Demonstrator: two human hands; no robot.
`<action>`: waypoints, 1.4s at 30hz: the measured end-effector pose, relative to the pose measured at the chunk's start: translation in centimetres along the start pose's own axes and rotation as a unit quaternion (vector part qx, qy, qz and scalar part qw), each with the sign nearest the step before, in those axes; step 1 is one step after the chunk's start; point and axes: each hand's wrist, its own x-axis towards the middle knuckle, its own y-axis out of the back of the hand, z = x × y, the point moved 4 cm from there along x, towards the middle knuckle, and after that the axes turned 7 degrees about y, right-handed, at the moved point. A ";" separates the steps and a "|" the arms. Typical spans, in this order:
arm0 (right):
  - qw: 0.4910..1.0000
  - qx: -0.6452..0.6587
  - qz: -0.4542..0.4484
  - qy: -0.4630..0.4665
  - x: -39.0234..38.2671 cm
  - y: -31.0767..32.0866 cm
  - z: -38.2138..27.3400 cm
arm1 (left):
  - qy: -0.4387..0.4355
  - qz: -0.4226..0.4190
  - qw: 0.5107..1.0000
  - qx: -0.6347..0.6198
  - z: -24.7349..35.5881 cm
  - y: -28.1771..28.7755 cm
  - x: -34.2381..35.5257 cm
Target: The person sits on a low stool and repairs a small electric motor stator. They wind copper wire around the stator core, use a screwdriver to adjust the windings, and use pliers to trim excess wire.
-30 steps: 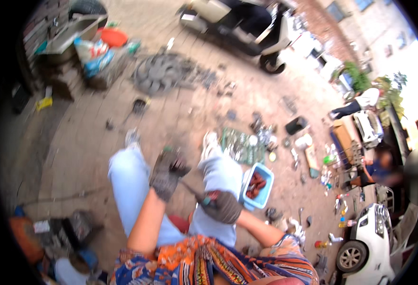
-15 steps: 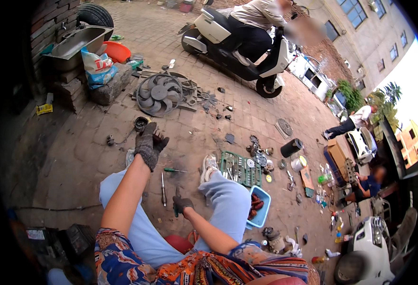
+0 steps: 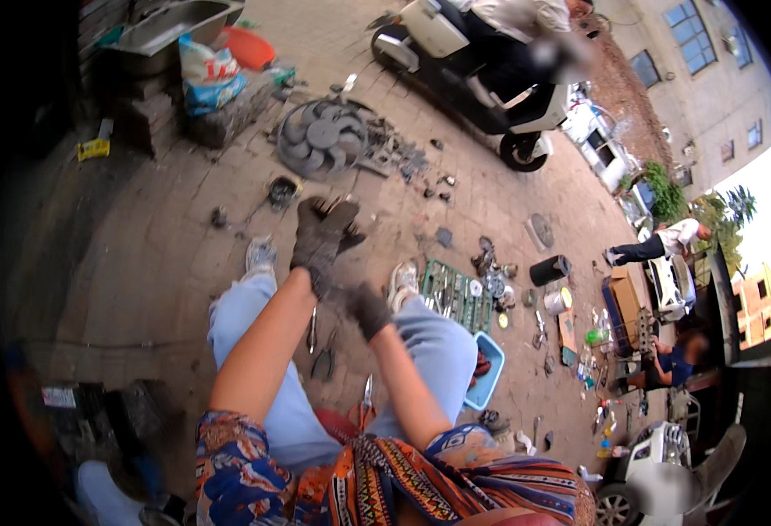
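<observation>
I sit on brick paving with both legs in light jeans stretched out. My left hand [image 3: 322, 232], in a dark work glove, is raised in front of me with the fingers up and slightly apart, holding nothing. My right hand [image 3: 365, 309], also gloved, is curled into a fist right beside my left wrist; whether it pinches the glove cuff is unclear. Pliers [image 3: 324, 361] and a screwdriver [image 3: 312, 330] lie on the ground between my legs, with red-handled pliers [image 3: 366, 396] nearer to me.
A green tray [image 3: 455, 296] of tools and a blue bin [image 3: 489, 373] sit to the right of my right leg. A black radiator fan [image 3: 324, 136] lies ahead. A person sits on a scooter [image 3: 482, 66]. Other people and white cars are at right.
My right hand has come up from the ground to my left wrist. My left hand has drawn back closer, its spread fingers now nearer together.
</observation>
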 end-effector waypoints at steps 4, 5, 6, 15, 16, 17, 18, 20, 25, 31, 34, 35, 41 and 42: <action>0.993 0.056 0.019 0.103 -4.9 -6.3 -12.1 | -0.132 -0.163 0.976 0.057 0.0 -1.0 1.6; 0.993 0.024 0.005 0.112 -5.8 -6.1 -13.5 | -0.152 -0.133 0.976 0.086 0.1 -2.4 -0.1; 0.992 -0.004 -0.024 0.122 -6.3 -6.5 -14.0 | -0.179 -0.162 0.968 0.074 -0.6 -2.1 0.6; 0.983 0.161 -0.084 0.029 -8.3 -8.7 -14.4 | -0.177 -0.287 0.933 0.125 -2.7 -4.6 -1.6; 0.977 0.187 -0.102 0.019 -8.3 -8.7 -14.4 | -0.149 -0.285 0.936 0.146 -3.0 -4.8 -2.0; 0.966 0.228 -0.111 0.040 -8.2 -8.9 -14.7 | -0.124 -0.280 0.937 0.166 -2.8 -5.2 -2.7; 0.972 0.213 -0.089 0.050 -8.3 -8.8 -14.6 | -0.100 -0.276 0.938 0.185 -2.8 -5.4 -3.0; 0.981 0.178 -0.043 0.067 -8.5 -8.7 -14.5 | -0.158 -0.291 0.922 0.200 -3.6 -5.2 -2.8; 0.979 0.169 -0.057 0.097 -7.9 -7.8 -13.6 | -0.122 -0.284 0.942 0.132 -5.1 -4.7 -1.6; 0.963 0.263 -0.031 0.052 -8.0 -8.1 -13.3 | -0.271 -0.302 0.894 0.190 -5.4 -4.2 -0.7; 0.972 0.228 -0.044 0.037 -7.9 -7.9 -13.8 | -0.270 -0.315 0.894 0.169 -5.4 -4.4 -0.4; 0.977 0.205 -0.045 0.031 -8.0 -7.8 -13.9 | -0.209 -0.318 0.917 0.123 -5.5 -4.4 -0.4; 0.981 0.060 -0.158 0.100 -8.5 -6.6 -16.0 | 0.117 -0.375 0.910 -0.135 -7.3 -2.8 2.8; 0.975 0.039 -0.177 0.127 -8.1 -5.9 -16.2 | 0.110 -0.303 0.939 -0.122 -7.8 -2.1 3.2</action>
